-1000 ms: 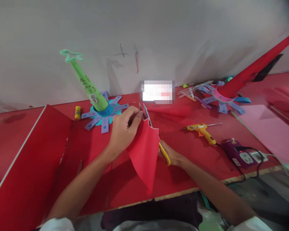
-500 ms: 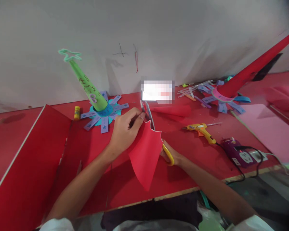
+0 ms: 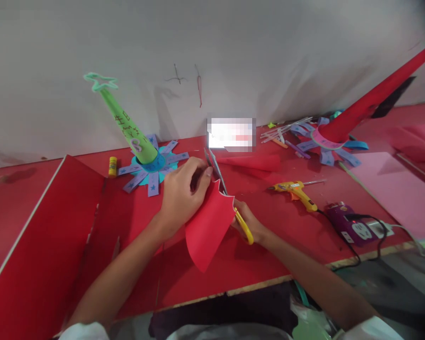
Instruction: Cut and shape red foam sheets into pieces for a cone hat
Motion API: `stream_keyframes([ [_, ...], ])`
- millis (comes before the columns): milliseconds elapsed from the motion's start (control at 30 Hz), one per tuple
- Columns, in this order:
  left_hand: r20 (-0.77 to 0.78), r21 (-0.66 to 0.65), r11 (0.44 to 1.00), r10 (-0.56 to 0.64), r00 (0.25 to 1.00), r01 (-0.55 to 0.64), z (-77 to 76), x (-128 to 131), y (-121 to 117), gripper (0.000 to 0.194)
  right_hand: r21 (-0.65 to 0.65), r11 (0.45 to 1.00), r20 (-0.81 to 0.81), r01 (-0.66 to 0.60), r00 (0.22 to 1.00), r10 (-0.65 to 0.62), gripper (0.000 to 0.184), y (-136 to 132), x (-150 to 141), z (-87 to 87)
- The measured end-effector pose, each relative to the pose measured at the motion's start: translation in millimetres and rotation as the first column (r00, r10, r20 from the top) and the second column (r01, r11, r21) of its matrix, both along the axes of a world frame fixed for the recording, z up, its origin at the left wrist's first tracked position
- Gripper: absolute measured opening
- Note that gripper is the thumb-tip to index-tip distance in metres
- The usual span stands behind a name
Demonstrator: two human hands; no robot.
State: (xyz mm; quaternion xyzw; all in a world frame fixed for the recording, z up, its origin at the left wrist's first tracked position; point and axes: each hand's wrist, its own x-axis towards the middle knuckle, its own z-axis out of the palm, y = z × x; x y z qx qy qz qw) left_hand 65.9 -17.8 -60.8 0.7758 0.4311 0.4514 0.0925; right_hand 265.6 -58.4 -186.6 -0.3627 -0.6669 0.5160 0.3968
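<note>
My left hand [image 3: 184,196] pinches a piece of red paper [image 3: 208,222] between thumb and fingers near its upper edge. That edge is scalloped with a pale rim, and the paper narrows to a rounded tip below. My right hand [image 3: 248,222] is closed around the yellow handles of a pair of scissors [image 3: 219,172]. The blades point up and away, slightly apart, at the paper's edge beside my left thumb. Part of the right fingers is hidden behind the paper. Behind the blades, a red paper cone [image 3: 251,163] lies on the table.
A green paper cone [image 3: 129,125] stands back left beside a yellow glue stick [image 3: 113,166]. Right of my hands lie a yellow glue gun [image 3: 295,190] and a purple power box [image 3: 350,226] with cables. A red cone [image 3: 378,97] leans back right. A red board [image 3: 46,241] stands at left.
The red paper has shifted slightly left and tilted, its lower tip swinging left and up. The scissor blades have closed somewhat and turned a little left. Both hands keep their hold.
</note>
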Motion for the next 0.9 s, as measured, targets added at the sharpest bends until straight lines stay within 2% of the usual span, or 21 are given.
stream_keyframes([
  [133, -0.036, 0.049, 0.996, 0.078, 0.996, -0.076, -3.7, -0.4, -3.2, 0.006, -0.003, 1.0, 0.012, 0.021, 1.0, -0.021, 0.059, 1.4, -0.4, -0.5],
  [267, -0.067, 0.078, 0.99, 0.119, 0.991, -0.114, -7.5, 0.0, -4.5, 0.009, 0.008, 0.999, 0.036, 0.034, 0.999, -0.035, 0.056, 2.1, -2.1, -2.3],
  [533, 0.044, 0.052, 0.998, 0.044, 0.998, -0.047, -9.0, 4.3, -3.0, 0.014, 0.063, 0.994, -0.019, -0.088, 0.996, 0.089, 0.059, -4.7, -4.7, 4.1],
  [700, 0.092, -0.019, 0.999, 0.034, 0.995, -0.032, -8.7, 4.8, -3.6, 0.013, 0.02, 0.999, -0.067, -0.05, 0.996, 0.051, 0.063, -6.1, -5.3, 4.8],
  [900, 0.133, -0.083, 0.996, 0.025, 0.991, -0.014, -6.8, 5.3, -3.4, 0.015, 0.069, 0.996, -0.078, -0.047, 0.996, 0.052, 0.058, -2.1, -3.9, 3.7],
])
